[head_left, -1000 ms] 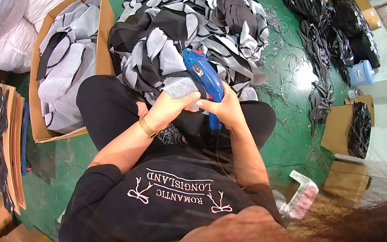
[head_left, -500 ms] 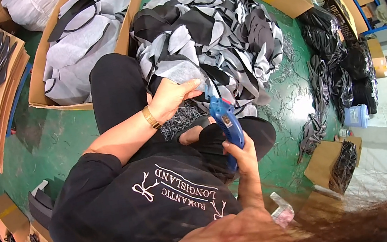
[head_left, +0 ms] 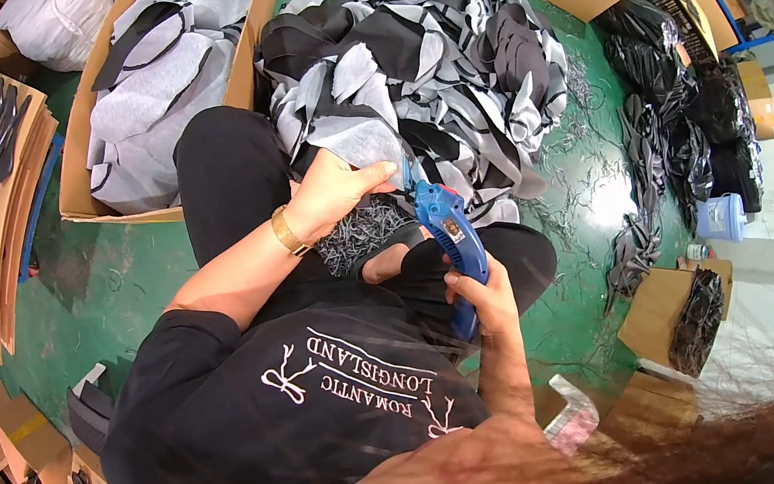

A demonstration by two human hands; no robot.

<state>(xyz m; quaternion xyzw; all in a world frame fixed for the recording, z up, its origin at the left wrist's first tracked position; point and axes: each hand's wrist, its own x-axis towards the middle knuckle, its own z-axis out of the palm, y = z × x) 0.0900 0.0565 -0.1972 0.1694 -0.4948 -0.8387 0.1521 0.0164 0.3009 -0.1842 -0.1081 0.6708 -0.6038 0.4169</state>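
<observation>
My left hand (head_left: 334, 193) is reached forward over my lap, palm down, with the fingers (head_left: 374, 175) curled shut in a pinch and the thumb tucked beneath; the bare forearm runs back toward my left shoulder, bent at the elbow, with a gold band at the wrist. My right hand (head_left: 482, 293) sits lower and closer to my body, fist wrapped tight in a grip with the thumb uppermost. Its forearm rises almost straight from the lower edge, and the two hands are near each other but not touching.
</observation>
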